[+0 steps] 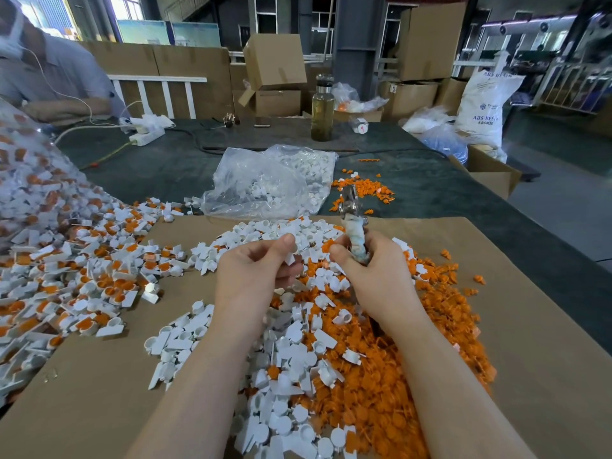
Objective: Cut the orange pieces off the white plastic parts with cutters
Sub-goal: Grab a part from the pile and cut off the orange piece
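Over cardboard, left hand (255,273) pinches white part (291,257), right hand (371,270) grips cutters (354,223)

The desk (430,180) is covered in dark green cloth. A sheet of brown cardboard (546,359) lies flat on its near end, carrying loose heaps of white plastic parts (291,376) and cut orange pieces (390,385). To the left, uncut white-and-orange parts (99,276) spill across cardboard and cloth. Beyond the cardboard lie a clear plastic bag (265,180) of white parts and a small scatter of orange pieces (364,188). Further back stand a glass bottle (322,109), a white power strip (147,135) with cables, and a small white bottle (360,124).
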